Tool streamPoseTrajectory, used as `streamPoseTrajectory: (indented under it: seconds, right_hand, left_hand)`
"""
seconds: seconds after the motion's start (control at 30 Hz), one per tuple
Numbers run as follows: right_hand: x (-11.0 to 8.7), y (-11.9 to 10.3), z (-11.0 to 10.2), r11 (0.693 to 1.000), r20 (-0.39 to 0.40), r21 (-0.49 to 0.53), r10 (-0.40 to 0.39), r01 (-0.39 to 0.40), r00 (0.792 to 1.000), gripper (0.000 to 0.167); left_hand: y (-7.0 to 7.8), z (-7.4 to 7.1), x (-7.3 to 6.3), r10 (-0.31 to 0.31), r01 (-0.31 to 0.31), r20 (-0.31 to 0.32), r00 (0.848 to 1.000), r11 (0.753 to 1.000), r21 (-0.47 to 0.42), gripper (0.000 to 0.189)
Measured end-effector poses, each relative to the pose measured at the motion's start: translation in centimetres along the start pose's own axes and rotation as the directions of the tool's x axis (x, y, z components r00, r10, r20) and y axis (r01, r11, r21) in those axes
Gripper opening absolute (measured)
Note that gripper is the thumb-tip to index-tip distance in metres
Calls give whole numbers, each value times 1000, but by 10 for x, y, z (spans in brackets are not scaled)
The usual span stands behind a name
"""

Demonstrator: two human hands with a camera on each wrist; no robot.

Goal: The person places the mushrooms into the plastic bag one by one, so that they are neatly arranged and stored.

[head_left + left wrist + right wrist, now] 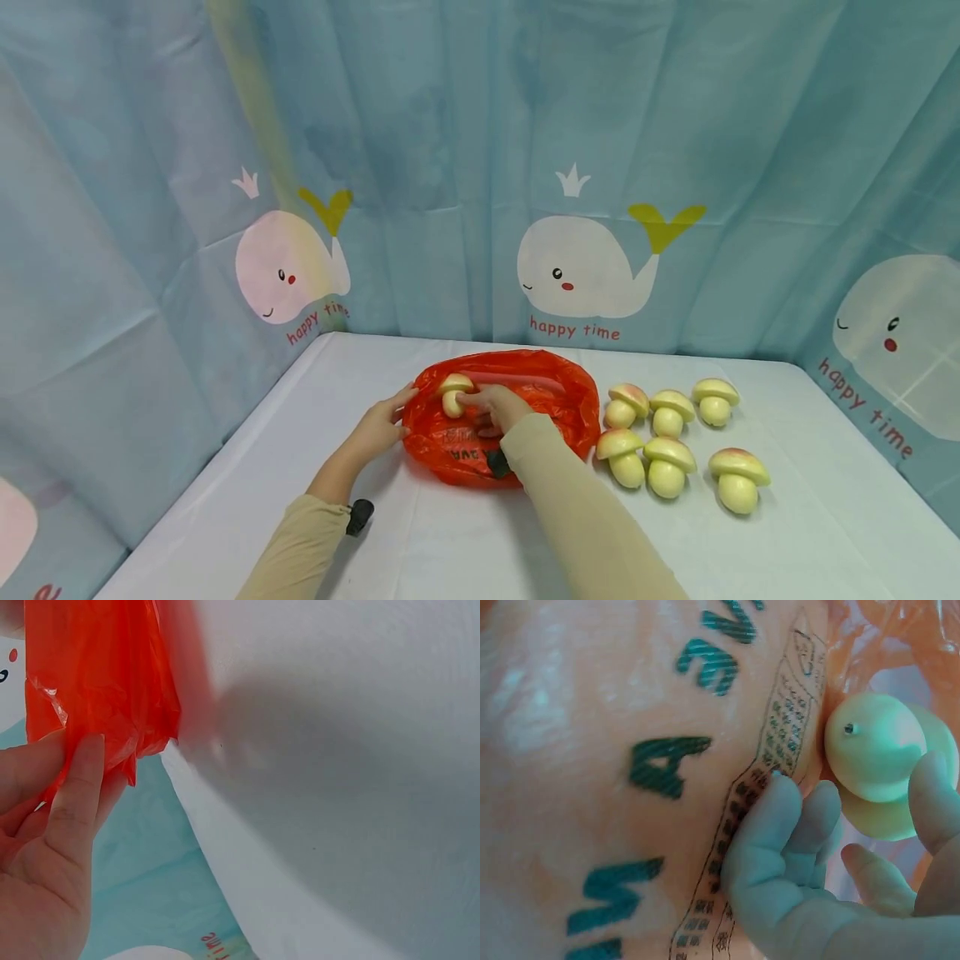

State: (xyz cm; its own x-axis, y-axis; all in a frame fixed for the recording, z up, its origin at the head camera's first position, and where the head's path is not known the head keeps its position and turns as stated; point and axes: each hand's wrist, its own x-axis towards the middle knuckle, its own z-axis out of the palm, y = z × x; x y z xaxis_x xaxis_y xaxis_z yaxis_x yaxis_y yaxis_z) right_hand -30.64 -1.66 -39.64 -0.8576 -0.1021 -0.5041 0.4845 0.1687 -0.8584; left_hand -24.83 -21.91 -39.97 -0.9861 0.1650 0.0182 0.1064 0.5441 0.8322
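On the white table a red plastic bag [577, 417] lies spread with its mouth facing up. My left hand [381, 425] pinches the bag's left edge; in the left wrist view, its fingers [79, 795] have the crumpled red film [97, 682] between them. Inside the bag, at its far left, is a pale yellow-green mushroom [454, 385], cap uppermost. My right hand [504, 408] reaches into the bag beside it. One fingertip overlaps the mushroom [874, 742] in the right wrist view, while the other fingers are loosely bent, apart from it, over the printed film.
Several similar mushrooms with pink-tinged caps [667, 467] stand right of the bag, one [738, 481] farther out near the right. A blue curtain [450, 267] with whale prints hangs behind the table and along its sides.
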Motion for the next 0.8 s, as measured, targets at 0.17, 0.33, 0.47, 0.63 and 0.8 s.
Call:
streamPoseTrajectory:
  seconds: [0.17,0.33,0.47,0.63,0.8]
  right_hand:
    - [-9,-3,-9,1000,41,-9,-10,11,999,72]
    - [-14,-14,-19,996,42,-84,-13,16,999,79]
    - [-15,-29,-30,990,13,-142,-18,20,1000,74]
    - [-15,-43,-45,988,26,-141,-53,57,998,67]
    - [-26,-47,-66,990,55,-109,-82,88,995,62]
  left_hand:
    - [0,-2,0,-1,1,6,1000,1000,8,68]
    - [-2,-4,1,0,0,5,1000,1000,1,68]
    - [-2,-3,1,2,-2,7,1000,1000,2,69]
    - [-1,-2,2,20,-20,11,1000,1000,9,70]
    - [-2,0,4,15,-15,14,1000,1000,15,70]
